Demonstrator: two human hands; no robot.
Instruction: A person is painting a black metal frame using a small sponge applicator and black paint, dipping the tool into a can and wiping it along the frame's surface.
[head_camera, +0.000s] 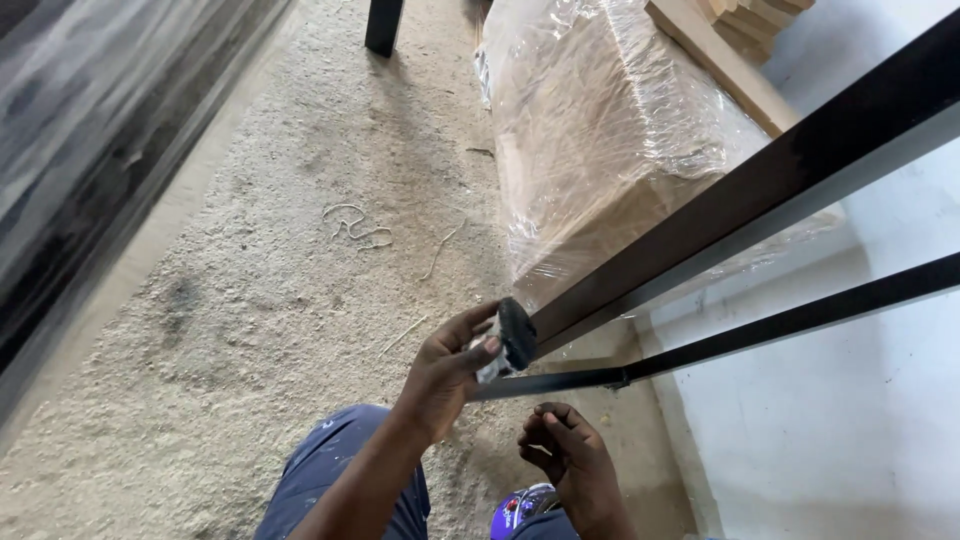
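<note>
The long black square metal tube (740, 210) runs away from me, up and to the right, its long axis slanting from its near end just in front of my left hand (445, 370) out toward the top right corner of my view. My left hand is the nearer one: its fingers are curled around a dark, round, dusty pad (516, 333) and press it flat against the tube's cut end, with what may be a scrap of pale cloth or paper tucked under my thumb, though the view is too blurred there to be sure. My right hand (565, 450) sits lower and closer to my body, just under the thin black metal bar (760, 330) that lies below the tube and runs nearly the same way; its fingers are bent inward in a loose pinch, and I cannot tell whether they hold anything. The tube looks smooth, dark and slightly glossy, with a straight sharp edge along its top. Behind it lies a cardboard box wrapped in clear plastic film (600, 140), resting on the sawdust-covered floor (300, 300) by the white wall (860, 420).
</note>
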